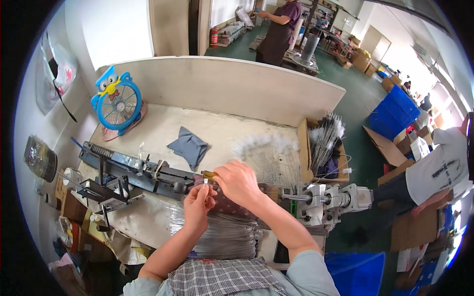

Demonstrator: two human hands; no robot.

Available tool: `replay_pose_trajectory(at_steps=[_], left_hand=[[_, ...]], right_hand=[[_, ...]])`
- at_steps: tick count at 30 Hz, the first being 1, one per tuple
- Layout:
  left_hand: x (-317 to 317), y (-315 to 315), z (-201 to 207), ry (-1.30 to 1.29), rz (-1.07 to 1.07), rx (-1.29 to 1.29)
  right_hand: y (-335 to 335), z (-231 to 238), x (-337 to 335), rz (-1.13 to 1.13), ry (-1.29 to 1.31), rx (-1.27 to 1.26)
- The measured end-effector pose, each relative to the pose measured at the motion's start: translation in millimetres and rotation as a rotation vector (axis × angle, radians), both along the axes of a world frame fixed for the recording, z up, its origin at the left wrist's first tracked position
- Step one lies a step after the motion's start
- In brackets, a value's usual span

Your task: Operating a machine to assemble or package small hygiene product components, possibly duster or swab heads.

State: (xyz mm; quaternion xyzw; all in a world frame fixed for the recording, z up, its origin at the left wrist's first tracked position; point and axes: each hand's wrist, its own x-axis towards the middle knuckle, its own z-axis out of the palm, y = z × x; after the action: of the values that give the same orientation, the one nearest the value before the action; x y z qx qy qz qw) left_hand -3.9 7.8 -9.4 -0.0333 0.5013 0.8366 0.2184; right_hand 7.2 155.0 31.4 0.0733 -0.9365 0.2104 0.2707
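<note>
My right hand (239,183) is closed round a short brass-coloured piece (209,175) at the end of the long black bench device (163,172). Just below it, my left hand (197,204) pinches a small white piece (206,181) between thumb and finger. The two hands almost meet, and what lies between the fingertips is too small to make out. Under my forearms is a thick bundle of thin metal wires (227,234). Part of a dotted dark cloth (232,207) shows beneath my right wrist.
A grey cloth (190,147) and white-tipped wire brushes (269,148) lie beyond my hands. A blue fan (118,106) stands far left. At right are a carton of wire brushes (323,148) and a metal shaft mechanism (326,200). Other people stand beyond the table's back panel (222,89) and at far right.
</note>
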Motion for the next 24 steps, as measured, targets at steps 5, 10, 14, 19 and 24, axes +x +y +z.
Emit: replay_pose_trajectory(at_steps=[5,10,14,19,24], left_hand=[[-5,-6,1,-0.048,-0.048,0.008],[-3,-15,2,-0.023,-0.179,-0.032],[-8,-11,7,-0.101,-0.164,0.083],[-3,-2,-1,-0.184,0.048,0.284],[0,-4,3,-0.192,0.065,0.279]], right_hand=[[-12,-1,-6,0.090,-0.186,-0.132],[-6,10,-5,0.052,-0.540,-0.407],[-2,3,-9,0.037,-0.665,-0.608],[-34,8,7,-0.039,-0.178,-0.121],[-42,-6,10,-0.146,0.043,-0.053]])
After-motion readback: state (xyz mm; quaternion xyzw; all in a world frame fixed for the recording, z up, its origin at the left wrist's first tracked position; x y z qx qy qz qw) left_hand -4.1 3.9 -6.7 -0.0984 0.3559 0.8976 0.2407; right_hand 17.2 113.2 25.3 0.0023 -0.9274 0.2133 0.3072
